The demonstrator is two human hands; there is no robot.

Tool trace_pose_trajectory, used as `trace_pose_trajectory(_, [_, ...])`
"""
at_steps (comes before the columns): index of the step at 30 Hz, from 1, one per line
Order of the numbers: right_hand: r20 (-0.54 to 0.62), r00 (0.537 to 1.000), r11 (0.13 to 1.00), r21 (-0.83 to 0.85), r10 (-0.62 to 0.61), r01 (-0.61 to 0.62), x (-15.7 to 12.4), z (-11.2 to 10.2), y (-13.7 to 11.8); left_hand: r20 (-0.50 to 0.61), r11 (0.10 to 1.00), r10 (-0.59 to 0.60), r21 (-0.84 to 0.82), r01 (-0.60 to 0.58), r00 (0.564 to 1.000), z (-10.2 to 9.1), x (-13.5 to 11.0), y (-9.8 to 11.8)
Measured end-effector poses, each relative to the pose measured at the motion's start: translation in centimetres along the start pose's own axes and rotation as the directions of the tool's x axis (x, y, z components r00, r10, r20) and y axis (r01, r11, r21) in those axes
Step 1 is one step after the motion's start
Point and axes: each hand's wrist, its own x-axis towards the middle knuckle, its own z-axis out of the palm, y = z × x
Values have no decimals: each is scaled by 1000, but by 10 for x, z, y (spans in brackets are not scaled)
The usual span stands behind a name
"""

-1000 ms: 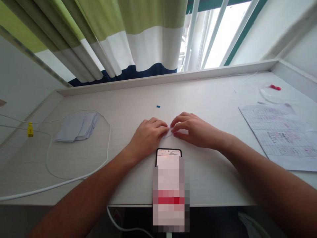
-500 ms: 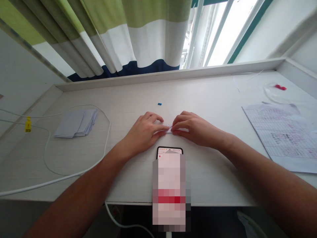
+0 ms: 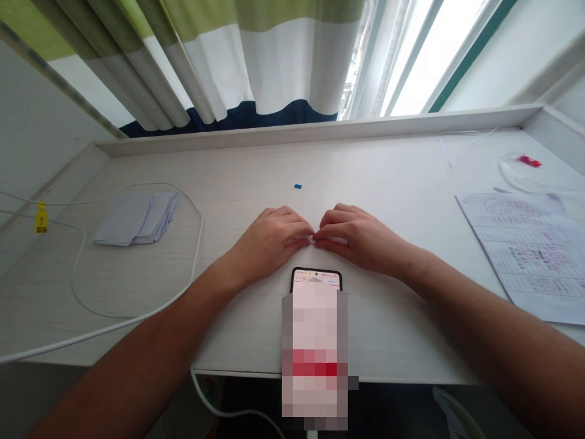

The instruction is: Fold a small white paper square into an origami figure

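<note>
My left hand and my right hand meet fingertip to fingertip over the desk, each closed in a pinch. Between them is a small piece of folded white paper, mostly covered by my fingers. Just below the hands lies a phone, its screen lit at the top and blurred out further down. A small blue piece rests on the desk beyond my fingers.
Several folded white papers lie at the left inside a loop of white cable with a yellow tag. Written sheets are at the right, with a red item behind them. A raised ledge borders the desk's back.
The fingers of my left hand have come down and closed in toward the right hand, so less of the paper shows. The whole view has shifted slightly.
</note>
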Motion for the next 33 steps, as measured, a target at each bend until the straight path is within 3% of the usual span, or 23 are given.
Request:
trace_pose_trajectory(7, [-5,996,993,77,86,-85,2,1,-4,-24,988,-95,-124,91,995,5,1,4])
trace_pose_trajectory(13, [-79,948,948,108,307,-298,2,8,-5,-68,920,-272,-311,239,960,13,4,7])
trace_pose_trajectory(17, [-58,945,943,111,322,-315,3,6,-4,-88,895,-334,-341,286,939,14,4,9])
trace_pose_trajectory(27, [-107,930,935,83,352,-344,6,9,-4,-102,890,-367,-326,318,924,16,7,9])
trace_pose_trajectory(33, [-68,957,955,118,282,-272,1,1,2,-98,954,-236,-212,211,967,15,5,6])
